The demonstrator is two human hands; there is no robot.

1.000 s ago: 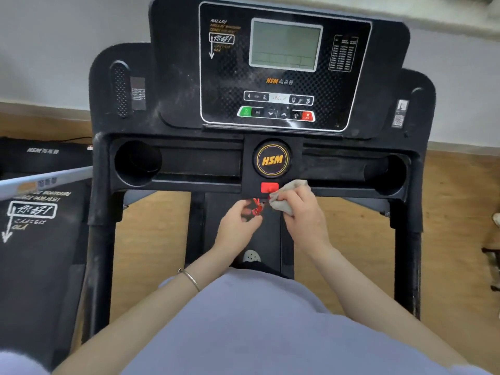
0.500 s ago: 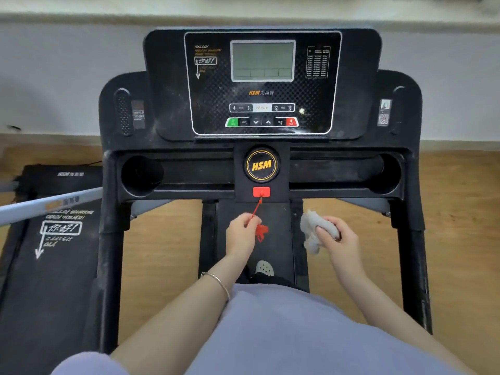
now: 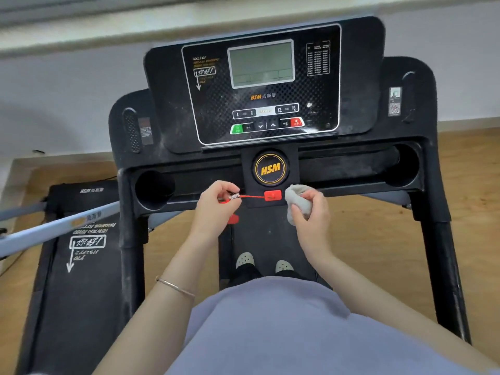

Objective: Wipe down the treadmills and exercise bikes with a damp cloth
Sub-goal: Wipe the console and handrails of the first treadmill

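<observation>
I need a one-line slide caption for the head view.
On a treadmill, the left hand pinches the red safety cord while the right hand grips a grey cloth.

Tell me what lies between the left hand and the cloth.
In the head view: the red safety key, its red cord stretched to the left hand, which pinches it. The cloth, gripped by the right hand, sits just right of the key.
</observation>
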